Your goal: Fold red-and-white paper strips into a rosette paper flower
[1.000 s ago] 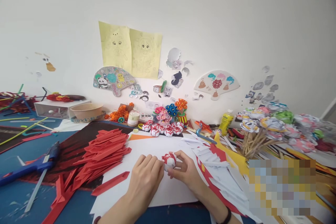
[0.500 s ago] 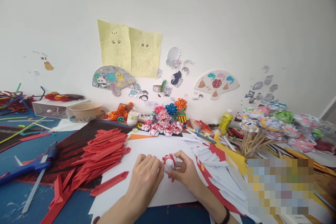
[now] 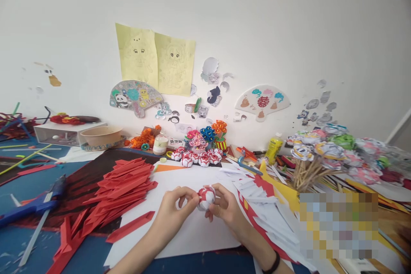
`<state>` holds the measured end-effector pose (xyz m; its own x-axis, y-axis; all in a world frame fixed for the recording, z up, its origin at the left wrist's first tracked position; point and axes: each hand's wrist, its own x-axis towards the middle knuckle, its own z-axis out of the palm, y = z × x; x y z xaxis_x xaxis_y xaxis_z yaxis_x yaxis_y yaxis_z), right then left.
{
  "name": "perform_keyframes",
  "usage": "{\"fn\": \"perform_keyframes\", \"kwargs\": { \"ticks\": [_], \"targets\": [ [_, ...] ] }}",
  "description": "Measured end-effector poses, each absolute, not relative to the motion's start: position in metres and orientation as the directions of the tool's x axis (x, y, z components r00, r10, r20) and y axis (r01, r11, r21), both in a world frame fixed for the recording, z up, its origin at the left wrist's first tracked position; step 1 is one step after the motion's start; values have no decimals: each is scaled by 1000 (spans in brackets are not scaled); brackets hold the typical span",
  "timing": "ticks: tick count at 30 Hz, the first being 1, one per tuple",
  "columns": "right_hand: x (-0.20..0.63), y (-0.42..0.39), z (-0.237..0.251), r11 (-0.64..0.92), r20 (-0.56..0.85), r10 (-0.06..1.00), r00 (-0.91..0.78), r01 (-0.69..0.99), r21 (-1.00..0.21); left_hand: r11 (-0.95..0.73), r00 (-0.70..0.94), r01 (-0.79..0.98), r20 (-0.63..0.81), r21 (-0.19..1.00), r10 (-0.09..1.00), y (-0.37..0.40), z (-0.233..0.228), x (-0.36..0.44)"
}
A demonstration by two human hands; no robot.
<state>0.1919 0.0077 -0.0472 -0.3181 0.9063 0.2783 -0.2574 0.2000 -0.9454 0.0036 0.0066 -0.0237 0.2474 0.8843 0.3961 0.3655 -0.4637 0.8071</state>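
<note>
A red-and-white folded paper ball (image 3: 206,198) is held up over the white paper sheet (image 3: 186,239). My right hand (image 3: 227,209) grips its right side between thumb and fingers. At the ball's left edge, my left hand (image 3: 178,210) pinches with thumb and forefinger; what exactly lies between those tips is too small to make out. Folded red paper strips (image 3: 123,186) are heaped left of my hands, one lying apart on the sheet. White paper strips (image 3: 268,212) spread out to the right. Several similar red-and-white balls (image 3: 204,158) sit at the sheet's far edge.
A blue glue gun (image 3: 48,201) lies at the left. Behind it stand a white box (image 3: 59,132) and a tan bowl (image 3: 101,135). Paper flowers on sticks (image 3: 308,175) and a yellow bottle (image 3: 274,147) are at the right. The wall (image 3: 257,21) rises behind the table.
My left hand has turned from a knuckles-up curl over the ball's left side to a thumb-and-forefinger pinch there. The ball has turned, showing more red. The view has shifted slightly.
</note>
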Motion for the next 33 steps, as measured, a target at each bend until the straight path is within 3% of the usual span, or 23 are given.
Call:
{"fn": "perform_keyframes", "kwargs": {
  "ticks": [4,14,25,33],
  "targets": [
    [192,6,-47,196,290,892,-346,-282,-939,-408,238,299,346,863,907,9,-26,4],
    [192,5,-47,186,299,881,-366,-314,-931,-439,257,307,371,844,892,7,-24,3],
    [191,6,-50,193,308,886,-346,-328,-925,-503,241,529,447,684,862,0,-25,5],
    [191,7,-51,209,319,881,-348,-319,-925,-602,270,562,563,567,781,1,-29,5]
  ]
}}
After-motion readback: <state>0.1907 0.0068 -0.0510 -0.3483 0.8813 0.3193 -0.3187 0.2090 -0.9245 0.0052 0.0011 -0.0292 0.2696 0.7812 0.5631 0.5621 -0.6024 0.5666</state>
